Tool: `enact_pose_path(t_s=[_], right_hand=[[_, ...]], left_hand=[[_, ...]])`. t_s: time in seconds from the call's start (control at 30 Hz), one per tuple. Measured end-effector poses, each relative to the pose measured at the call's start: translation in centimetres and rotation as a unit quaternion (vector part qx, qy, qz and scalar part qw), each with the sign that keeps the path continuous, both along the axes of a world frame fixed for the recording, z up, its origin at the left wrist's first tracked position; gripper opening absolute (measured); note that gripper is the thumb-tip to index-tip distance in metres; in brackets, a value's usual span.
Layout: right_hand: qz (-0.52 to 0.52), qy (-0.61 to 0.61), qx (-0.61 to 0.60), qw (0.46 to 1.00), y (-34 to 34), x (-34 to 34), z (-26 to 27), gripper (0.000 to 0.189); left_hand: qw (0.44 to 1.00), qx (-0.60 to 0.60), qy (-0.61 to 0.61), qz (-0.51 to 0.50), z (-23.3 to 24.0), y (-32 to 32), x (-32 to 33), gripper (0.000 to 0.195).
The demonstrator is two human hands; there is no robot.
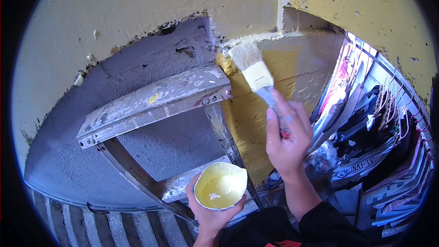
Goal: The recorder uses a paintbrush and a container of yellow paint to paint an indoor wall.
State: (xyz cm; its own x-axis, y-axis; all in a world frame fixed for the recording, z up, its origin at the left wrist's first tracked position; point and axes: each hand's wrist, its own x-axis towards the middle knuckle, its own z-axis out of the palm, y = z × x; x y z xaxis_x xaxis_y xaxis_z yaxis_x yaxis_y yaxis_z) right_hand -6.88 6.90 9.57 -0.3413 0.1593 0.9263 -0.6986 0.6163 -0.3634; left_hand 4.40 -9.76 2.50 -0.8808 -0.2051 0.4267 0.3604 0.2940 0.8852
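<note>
My right hand [291, 133] grips the paint-smeared handle of a flat paintbrush [255, 70]. Its pale bristles point up and left, over the junction of the yellow-painted wall [271, 63] and a ledge above it; whether they touch the surface I cannot tell. Low in the middle, my left hand [214, 218] holds a paper-like cup [202, 178] from below, fingers around its sides. Pale yellow paint [223, 192] lies inside the cup, with a small whitish patch on its surface. The cup is in front of a rung of the metal stepladder [157, 99].
The ladder's paint-spattered top step leans near a rough grey wall [99, 175]. A cream-painted beam [144, 0] with chipped lower edges crosses above. Clothes on hangers [387, 123] crowd the right side. Corrugated sheeting [103, 226] lies at lower left.
</note>
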Motion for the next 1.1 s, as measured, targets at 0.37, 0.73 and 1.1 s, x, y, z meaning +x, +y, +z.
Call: enact_pose_path(t_s=[0.37,0.73,1.1], right_hand=[[-0.010,-0.091,0.024,0.995,1.0,3.7,-0.5,0.036],[0.008,-0.130,0.045,0.990,-0.1,2.3,-1.5,0.033],[-0.014,-0.027,0.084,0.996,0.1,0.3,1.1,0.035]], left_hand=[[0.998,0.059,-0.012,0.009,-0.4,-0.9,0.1,0.099],[1.000,0.000,0.000,0.007,-0.4,-1.7,0.6,0.101],[0.996,0.072,-0.013,0.050,0.4,-0.9,0.0,0.095]])
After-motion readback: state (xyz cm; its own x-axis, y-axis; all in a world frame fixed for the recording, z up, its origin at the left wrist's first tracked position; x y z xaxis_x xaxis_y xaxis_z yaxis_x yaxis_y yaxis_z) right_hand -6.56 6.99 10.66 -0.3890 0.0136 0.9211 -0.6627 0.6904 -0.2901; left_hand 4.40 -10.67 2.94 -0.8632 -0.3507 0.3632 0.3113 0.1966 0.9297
